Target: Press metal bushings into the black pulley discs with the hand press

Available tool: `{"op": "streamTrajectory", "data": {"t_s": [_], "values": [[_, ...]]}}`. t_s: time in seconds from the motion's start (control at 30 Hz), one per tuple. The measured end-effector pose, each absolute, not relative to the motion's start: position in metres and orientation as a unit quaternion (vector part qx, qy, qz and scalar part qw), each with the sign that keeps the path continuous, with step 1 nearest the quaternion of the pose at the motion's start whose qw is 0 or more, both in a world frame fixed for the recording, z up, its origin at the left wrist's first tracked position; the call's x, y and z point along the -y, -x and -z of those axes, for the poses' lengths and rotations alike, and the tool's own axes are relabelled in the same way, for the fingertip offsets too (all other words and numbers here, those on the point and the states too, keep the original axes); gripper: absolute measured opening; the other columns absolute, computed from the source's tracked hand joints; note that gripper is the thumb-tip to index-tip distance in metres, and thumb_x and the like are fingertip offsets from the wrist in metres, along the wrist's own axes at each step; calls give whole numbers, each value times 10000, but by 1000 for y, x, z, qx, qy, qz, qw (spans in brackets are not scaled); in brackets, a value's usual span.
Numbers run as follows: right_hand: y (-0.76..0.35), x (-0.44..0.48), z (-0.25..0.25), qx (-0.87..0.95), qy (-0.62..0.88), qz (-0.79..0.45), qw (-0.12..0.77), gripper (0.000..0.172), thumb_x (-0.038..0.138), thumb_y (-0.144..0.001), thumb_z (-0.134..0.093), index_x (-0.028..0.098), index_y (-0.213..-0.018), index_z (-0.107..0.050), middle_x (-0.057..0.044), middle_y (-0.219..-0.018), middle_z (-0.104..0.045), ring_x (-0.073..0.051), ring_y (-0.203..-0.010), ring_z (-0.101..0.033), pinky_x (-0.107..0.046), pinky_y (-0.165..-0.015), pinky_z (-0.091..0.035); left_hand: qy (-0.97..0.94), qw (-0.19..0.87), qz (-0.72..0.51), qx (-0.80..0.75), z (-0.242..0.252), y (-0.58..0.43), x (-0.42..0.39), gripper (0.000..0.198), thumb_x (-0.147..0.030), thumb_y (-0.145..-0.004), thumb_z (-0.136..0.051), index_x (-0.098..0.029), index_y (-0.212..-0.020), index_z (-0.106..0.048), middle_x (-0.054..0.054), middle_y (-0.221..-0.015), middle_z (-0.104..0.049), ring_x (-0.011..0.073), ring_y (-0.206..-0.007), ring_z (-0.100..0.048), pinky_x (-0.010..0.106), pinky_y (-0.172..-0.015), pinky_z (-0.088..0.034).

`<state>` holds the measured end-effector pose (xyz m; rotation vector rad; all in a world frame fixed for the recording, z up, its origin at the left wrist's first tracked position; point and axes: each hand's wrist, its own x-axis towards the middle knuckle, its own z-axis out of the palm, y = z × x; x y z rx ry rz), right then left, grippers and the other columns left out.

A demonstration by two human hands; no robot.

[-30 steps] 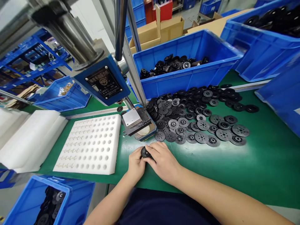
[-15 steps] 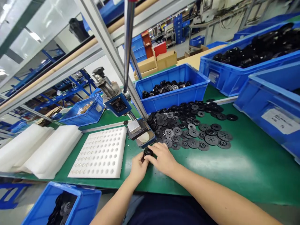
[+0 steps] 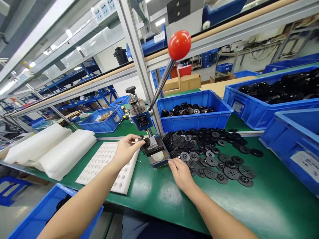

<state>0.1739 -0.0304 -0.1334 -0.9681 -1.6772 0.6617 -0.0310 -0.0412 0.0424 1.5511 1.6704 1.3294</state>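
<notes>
My left hand is raised to the small hand press and pinches a black round part right at the press's fixture. My right hand rests low on the green table, fingers loosely spread, holding nothing, at the near edge of a pile of black discs. The press lever slants up to a red ball knob.
A white foam tray with holes lies left of the press, foam blocks beyond it. Blue bins of black parts stand behind, at right and near my left arm. An aluminium frame post rises beside the press.
The two hands have separated. My left hand carried the black part up from the table to the press fixture; my right hand let go and moved right toward the discs. The view tilted upward.
</notes>
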Motion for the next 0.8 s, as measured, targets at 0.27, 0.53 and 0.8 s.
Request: {"op": "streamTrajectory", "data": {"t_s": [0.27,0.53,0.8], "values": [[-180,20,132,665,434,-261,549,557,574,-987,-364,177,-856,-733,-95,-788,-719,-209,-754,-681,-317,-708,-538,-582,296,-502,-568,-28,18,-3,374,-405,-545,-829,-159,-759,-647,34,-695,-720,182,-659,-656,298,-652,-508],[-195,16,90,604,465,-270,588,607,665,-936,-384,170,-793,-705,-75,-676,-687,-174,-580,-611,-303,-549,-510,-609,338,-483,-532,-12,20,-14,379,-402,-626,-788,-134,-880,-702,51,-759,-747,200,-686,-675,319,-696,-517],[-224,9,-68,581,322,-215,716,453,621,-864,-590,187,-977,-658,-49,-916,-664,-121,-690,-607,-252,-544,-474,-634,352,-472,-501,0,24,-20,261,-319,-723,-722,-128,-901,-716,57,-876,-768,221,-834,-705,341,-822,-543]]}}
